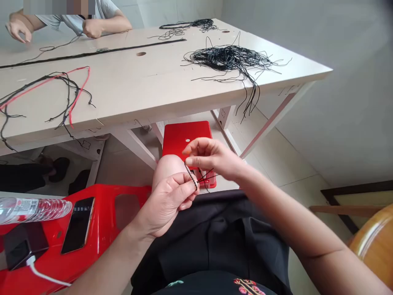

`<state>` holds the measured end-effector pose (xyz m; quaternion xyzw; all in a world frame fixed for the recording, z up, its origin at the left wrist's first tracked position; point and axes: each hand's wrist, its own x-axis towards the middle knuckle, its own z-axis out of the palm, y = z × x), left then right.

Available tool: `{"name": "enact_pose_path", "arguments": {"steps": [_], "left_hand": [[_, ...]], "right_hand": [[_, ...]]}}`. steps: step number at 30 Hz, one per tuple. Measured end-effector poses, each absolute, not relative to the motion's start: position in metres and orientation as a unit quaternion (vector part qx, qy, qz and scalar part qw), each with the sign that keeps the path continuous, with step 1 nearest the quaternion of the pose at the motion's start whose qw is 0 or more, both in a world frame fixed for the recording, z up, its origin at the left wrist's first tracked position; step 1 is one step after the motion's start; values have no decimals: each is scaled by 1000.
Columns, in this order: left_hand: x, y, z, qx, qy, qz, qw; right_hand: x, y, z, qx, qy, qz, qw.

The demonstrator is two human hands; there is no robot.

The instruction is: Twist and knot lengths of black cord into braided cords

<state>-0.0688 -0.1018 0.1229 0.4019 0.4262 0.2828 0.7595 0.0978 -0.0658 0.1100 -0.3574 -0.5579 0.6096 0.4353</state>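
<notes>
A short braided cord (190, 175), dark with a pale edge, runs between my two hands above my lap. My left hand (172, 196) is closed, its thumb and forefinger pinching the lower end of the cord. At the upper end, the thumb of my right hand (211, 157) touches the cord, with its fingers curled close by. Thin black strands (206, 176) stick out to the right from beside my left fingertips.
A pale table (147, 90) ahead bears a black cord tangle (229, 57) and black and red cords (69, 80). Red stools (187, 133) stand below. At left are a phone (78, 224), a bottle (33, 209) and a power bank (26, 246). Another person's hands (93, 28) are across the table.
</notes>
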Motion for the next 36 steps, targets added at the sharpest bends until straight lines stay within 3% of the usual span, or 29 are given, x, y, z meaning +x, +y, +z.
{"name": "enact_pose_path", "arguments": {"steps": [3,9,11,18,31,36], "left_hand": [[-71,-101,125,359,403,326,776],[-73,-97,116,234,416,338,811],[-73,-97,114,203,426,334,816],[-73,-98,112,210,425,346,810],[-68,-101,101,406,469,439,650],[-65,-102,92,463,469,472,585]], "right_hand": [[78,-74,86,-335,-519,593,516],[70,-93,71,-416,-660,255,572],[73,-96,75,-412,-665,276,559],[80,-102,84,-314,-548,540,556],[63,-119,83,-438,-492,459,595],[56,-122,82,-480,-524,355,608]]}}
